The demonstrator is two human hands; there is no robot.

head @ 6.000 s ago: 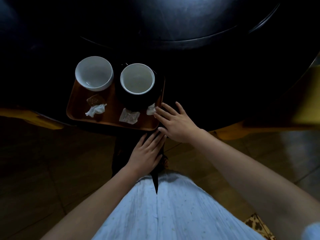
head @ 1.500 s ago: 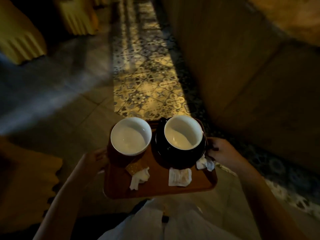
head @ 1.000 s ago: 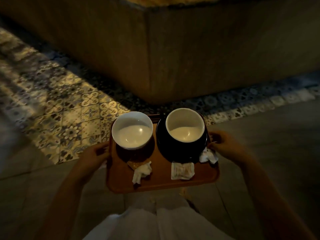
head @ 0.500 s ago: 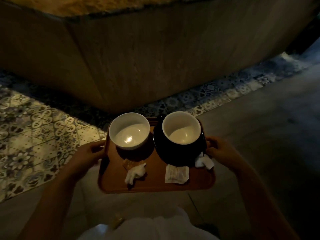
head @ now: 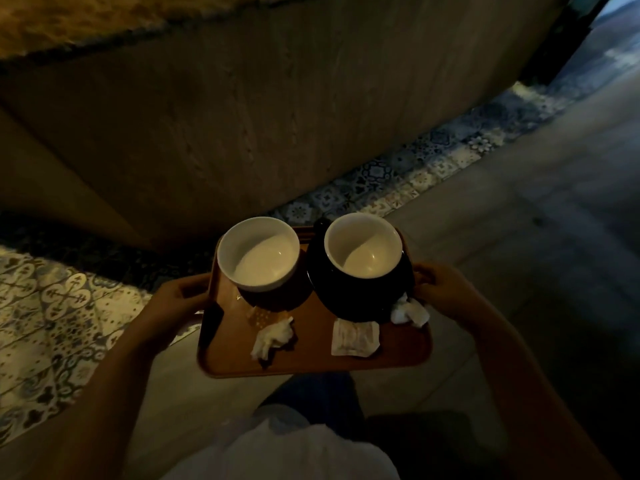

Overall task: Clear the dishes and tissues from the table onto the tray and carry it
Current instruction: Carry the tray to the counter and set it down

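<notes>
A tall wood-panelled counter front fills the upper half of the frame in dim light, its mottled stone-like top showing at the upper left. Along its foot a band of blue-and-cream patterned floor tiles runs from the left edge to the upper right, beside plain grey paving on the right. At lower centre a person's pale garment shows.

In the middle of the frame a rectangular brown wooden tray is carried level above the floor. The left hand grips the tray's left rim, thumb curled over the edge; the right hand grips the right rim in the same way, fingers wrapped beneath.

On the tray's far left stands a round white ceramic bowl. To its right, a white-lined dark cup sits on a black saucer. Nearer the viewer lie a flat white paper packet at centre right, a crumpled white tissue at centre left, and a second crumpled tissue against the saucer by the right hand. A small tan patterned wrapper lies just in front of the bowl.
</notes>
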